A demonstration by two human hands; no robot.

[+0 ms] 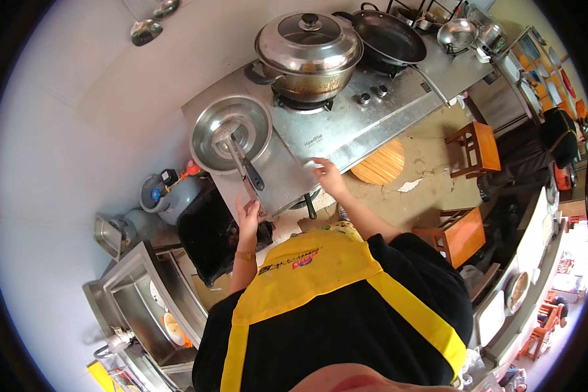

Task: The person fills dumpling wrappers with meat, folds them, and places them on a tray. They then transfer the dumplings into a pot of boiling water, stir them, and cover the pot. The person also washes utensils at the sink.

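Note:
My left hand (249,215) is at the near edge of a steel side table (281,183), by the end of a long utensil handle (250,192). Whether its fingers grip that handle is unclear. A wide steel basin (199,142) sits on the side table. Resting in it is a skimmer (224,131), and a black-tipped handle (253,174) leans out over the rim. My right hand (329,175) hovers by the front edge of the stove top (318,128), fingers apart and seemingly with nothing in them.
A lidded steel pot (308,68) and a black frying pan (389,36) stand on the burners; the pan's handle juts over the front edge. At left are a gas cylinder (169,196), a black bin (208,235) and a sink (142,313). Wooden stools (480,147) stand right.

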